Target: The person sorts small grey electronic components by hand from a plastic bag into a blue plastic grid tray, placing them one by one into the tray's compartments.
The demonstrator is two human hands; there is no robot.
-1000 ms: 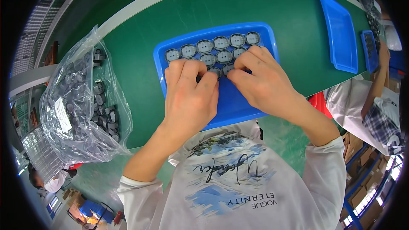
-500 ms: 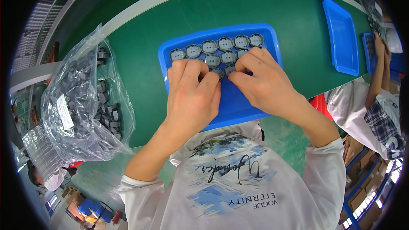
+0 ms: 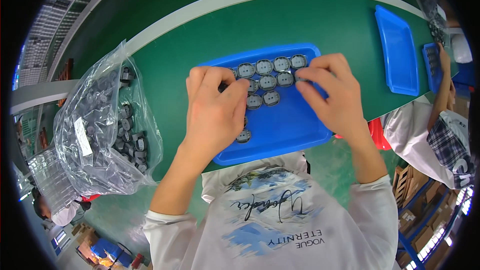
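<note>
At frame centre, a blue tray (image 3: 295,130) on the green surface (image 3: 320,25) holds rows of round grey parts (image 3: 270,81). The left hand (image 3: 216,107) lies flat, fingers narrow, over them; the right hand (image 3: 330,90) pinches one. A clear bag (image 3: 95,125) sits at left.

A single head-worn fisheye view looks steeply down from above the person's chest, close over the green surface (image 3: 210,35). It faces forward across the blue tray (image 3: 295,125), with both forearms entering from the lower edge. Straight edges bow near the dark circular rim.
</note>
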